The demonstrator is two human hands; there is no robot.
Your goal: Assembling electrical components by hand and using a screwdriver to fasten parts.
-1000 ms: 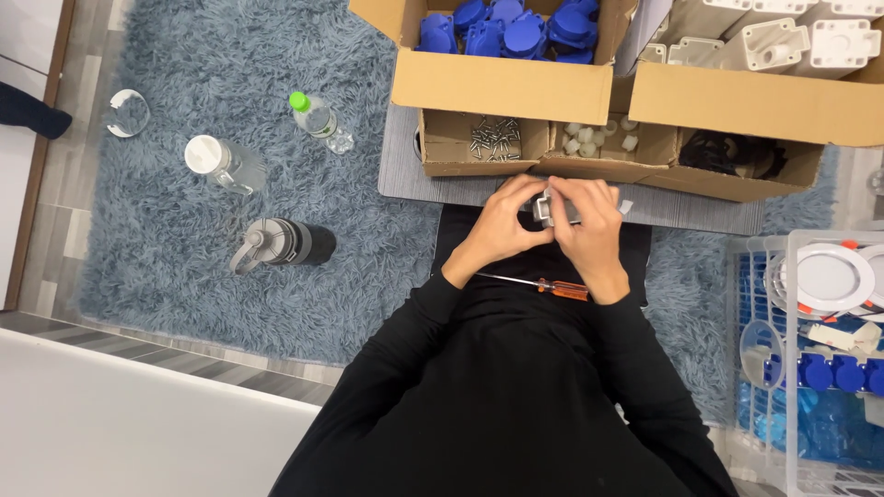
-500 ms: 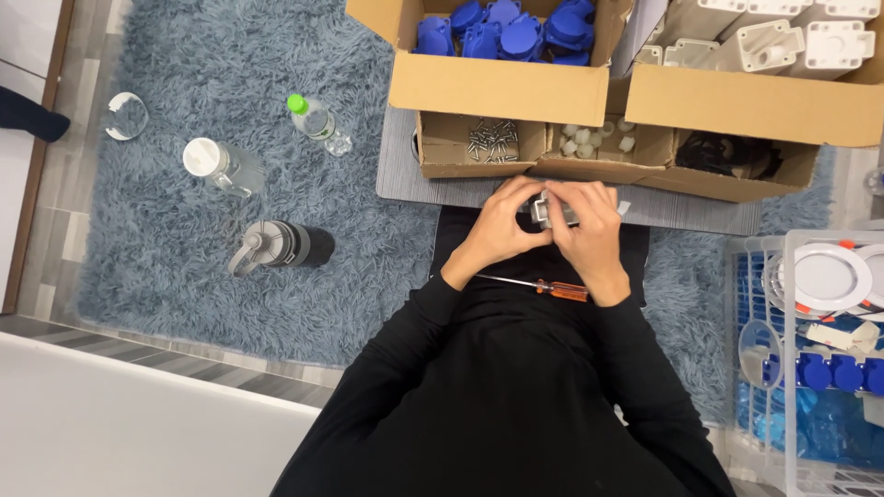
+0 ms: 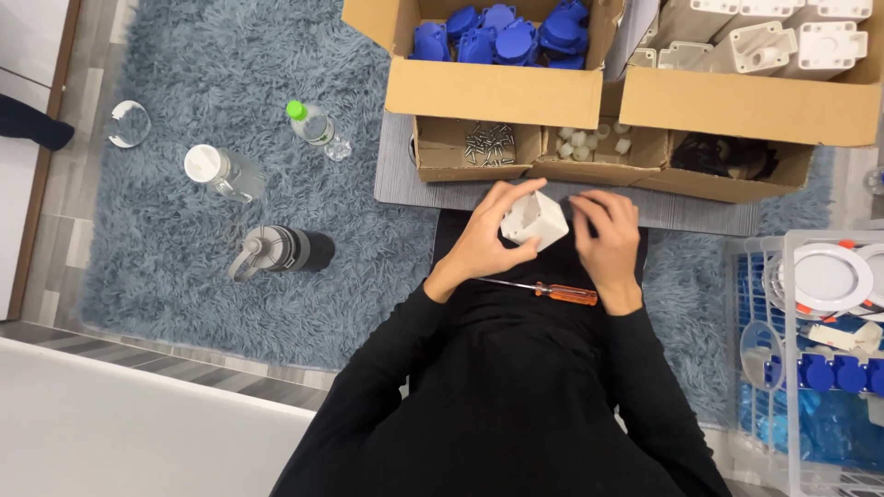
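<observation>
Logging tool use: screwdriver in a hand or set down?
Set down. The orange-handled screwdriver lies flat on the lap, below both hands; the left hand holds the white box.

A second ago we had both hands closed together over the small part. Now our right hand [image 3: 606,237] has drawn off to the side, and the white box [image 3: 534,218] sits exposed, turned up, in our left hand [image 3: 488,235].
</observation>
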